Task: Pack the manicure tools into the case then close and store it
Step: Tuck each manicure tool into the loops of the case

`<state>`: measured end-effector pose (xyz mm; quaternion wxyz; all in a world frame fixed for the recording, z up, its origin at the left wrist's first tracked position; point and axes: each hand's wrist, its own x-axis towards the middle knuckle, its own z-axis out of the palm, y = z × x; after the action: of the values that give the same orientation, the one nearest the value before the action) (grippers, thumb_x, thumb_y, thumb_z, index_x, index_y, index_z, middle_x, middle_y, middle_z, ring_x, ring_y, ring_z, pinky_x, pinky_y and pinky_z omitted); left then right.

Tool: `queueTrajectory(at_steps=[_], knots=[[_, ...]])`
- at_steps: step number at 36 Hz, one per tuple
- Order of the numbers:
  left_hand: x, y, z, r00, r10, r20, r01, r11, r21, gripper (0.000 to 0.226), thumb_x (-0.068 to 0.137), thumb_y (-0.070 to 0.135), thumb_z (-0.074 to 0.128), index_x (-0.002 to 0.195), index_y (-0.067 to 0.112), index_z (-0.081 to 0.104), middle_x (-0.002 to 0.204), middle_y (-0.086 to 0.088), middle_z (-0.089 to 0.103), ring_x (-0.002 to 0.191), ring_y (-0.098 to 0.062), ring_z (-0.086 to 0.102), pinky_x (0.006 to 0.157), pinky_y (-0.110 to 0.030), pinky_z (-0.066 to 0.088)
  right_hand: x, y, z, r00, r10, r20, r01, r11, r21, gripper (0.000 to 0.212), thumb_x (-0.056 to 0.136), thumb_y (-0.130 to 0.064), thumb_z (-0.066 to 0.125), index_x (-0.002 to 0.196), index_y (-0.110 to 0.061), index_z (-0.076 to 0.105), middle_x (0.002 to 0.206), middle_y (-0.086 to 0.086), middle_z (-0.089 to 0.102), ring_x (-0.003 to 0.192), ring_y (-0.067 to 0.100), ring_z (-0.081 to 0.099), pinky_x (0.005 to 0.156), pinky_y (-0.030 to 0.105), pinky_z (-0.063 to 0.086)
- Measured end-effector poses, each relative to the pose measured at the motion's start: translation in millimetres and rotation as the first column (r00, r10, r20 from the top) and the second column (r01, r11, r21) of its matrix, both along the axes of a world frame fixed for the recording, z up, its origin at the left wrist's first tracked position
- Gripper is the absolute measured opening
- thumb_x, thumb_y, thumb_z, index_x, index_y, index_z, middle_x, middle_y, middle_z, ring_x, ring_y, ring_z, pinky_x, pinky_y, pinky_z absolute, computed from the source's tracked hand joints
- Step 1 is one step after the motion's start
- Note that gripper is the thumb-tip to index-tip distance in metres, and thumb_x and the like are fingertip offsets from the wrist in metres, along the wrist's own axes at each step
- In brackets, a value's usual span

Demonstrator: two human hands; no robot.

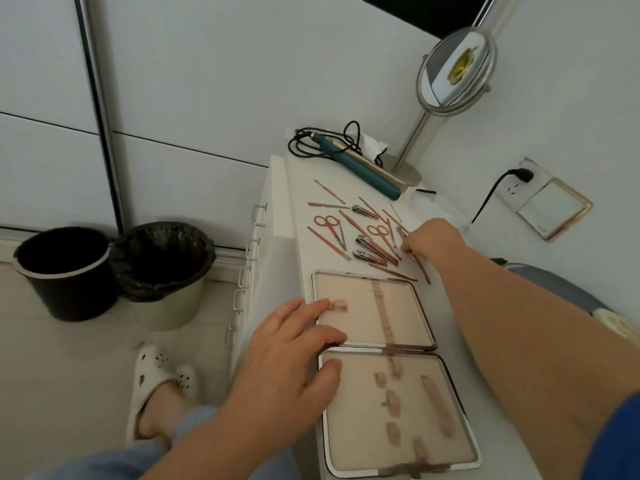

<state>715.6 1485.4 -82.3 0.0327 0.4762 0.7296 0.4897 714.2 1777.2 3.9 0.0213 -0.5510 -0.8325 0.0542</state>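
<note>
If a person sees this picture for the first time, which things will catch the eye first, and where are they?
First comes the open case, lying flat and empty near the front of the white cabinet top, with the left hand resting on its left edge. Behind it is a scatter of rose-gold tools, where the right hand pinches one thin tool. At the back right stands a round mirror.
</note>
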Motion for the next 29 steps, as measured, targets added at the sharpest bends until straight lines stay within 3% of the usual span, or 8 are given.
queueTrajectory(at_steps=[4,12,15,18,22,24,26,29], knots=[[0.9,0.3,0.9,1.0,-0.001,0.02,0.001,1.0,-0.018,0.045,0.071,0.052,0.03,0.103,0.04,0.059,0.134,0.029,0.031,0.132,0.001,0.016,0.107,-0.018,0.012,3.2,1.6,-1.7,0.998,-0.019,-0.059,0.02,1.0,0.013,0.03,0.085,-0.029,0.058,0.066,-0.011,0.043,0.067,0.004,0.045,0.057,0.015,0.04,0.064,0.028,0.035],[5.1,0.9,13.3,1.0,0.003,0.028,-0.001,0.998,-0.069,0.031,0.076,0.036,0.046,0.103,0.036,0.063,0.132,0.026,0.031,0.128,0.0,0.026,0.106,-0.018,0.018,20.2,-32.5,9.1,0.882,-0.041,-0.469,0.021,0.999,-0.047,0.034,0.077,-0.027,0.063,0.055,-0.011,0.043,0.053,0.002,0.046,0.047,0.015,0.042,0.044,0.022,0.028],[6.6,-0.9,16.8,1.0,0.009,0.022,-0.007,0.994,-0.108,0.026,0.082,0.028,0.056,0.106,0.036,0.063,0.138,0.021,0.033,0.13,-0.001,0.029,0.106,-0.017,0.02,35.5,-65.1,14.1,0.868,0.056,-0.494,-0.087,0.995,-0.04,0.039,0.077,-0.037,0.061,0.053,-0.009,0.049,0.048,0.0,0.046,0.045,0.016,0.044,0.042,0.022,0.029],[9.0,-3.0,20.2,0.999,0.046,0.012,-0.044,0.99,-0.133,0.029,0.081,0.029,0.06,0.109,0.035,0.062,0.139,0.018,0.037,0.127,-0.001,0.035,0.102,-0.016,0.023,69.2,-100.9,11.3,0.818,0.184,-0.545,-0.252,0.966,-0.053,0.023,0.076,-0.036,0.064,0.063,-0.017,0.066,0.054,-0.007,0.058,0.052,0.011,0.051,0.047,0.023,0.039],[14.4,-4.7,28.3,0.993,0.115,-0.037,-0.119,0.979,-0.167,0.03,0.078,0.032,0.062,0.108,0.032,0.062,0.136,0.016,0.045,0.12,-0.002,0.042,0.093,-0.012,0.023,119.2,-144.6,8.5,0.771,0.298,-0.563,-0.395,0.917,-0.056,0.017,0.078,-0.038,0.064,0.064,-0.028,0.065,0.059,-0.012,0.064,0.049,-0.001,0.054,0.044,0.013,0.038],[17.7,-6.2,32.4,0.987,0.142,-0.069,-0.152,0.974,-0.166,0.033,0.077,0.031,0.064,0.11,0.028,0.062,0.133,0.013,0.049,0.12,-0.006,0.041,0.089,-0.008,0.018,140.3,-159.6,7.0,0.76,0.327,-0.562,-0.429,0.902,-0.055,0.015,0.078,-0.038,0.064,0.065,-0.03,0.064,0.064,-0.012,0.064,0.058,0.001,0.058,0.05,0.016,0.046],[22.8,-9.2,38.6,0.987,0.148,-0.059,-0.154,0.981,-0.122,0.038,0.075,0.033,0.066,0.112,0.028,0.06,0.119,0.02,0.053,0.115,-0.001,0.04,0.085,-0.001,0.016,158.7,-170.2,4.6,0.757,0.363,-0.543,-0.457,0.888,-0.044,0.014,0.075,-0.042,0.063,0.066,-0.032,0.063,0.069,-0.012,0.062,0.064,0.006,0.057,0.056,0.022,0.05],[35.8,-14.2,50.9,0.995,0.067,0.076,-0.06,0.994,-0.092,0.052,0.065,0.05,0.065,0.115,0.04,0.054,0.099,0.039,0.043,0.099,0.016,0.036,0.08,0.008,0.019,180.2,-180.0,1.8,0.706,0.437,-0.557,-0.527,0.85,-0.002,0.015,0.067,-0.044,0.059,0.062,-0.031,0.064,0.064,-0.011,0.057,0.062,0.0,0.051,0.05,0.017,0.04]])
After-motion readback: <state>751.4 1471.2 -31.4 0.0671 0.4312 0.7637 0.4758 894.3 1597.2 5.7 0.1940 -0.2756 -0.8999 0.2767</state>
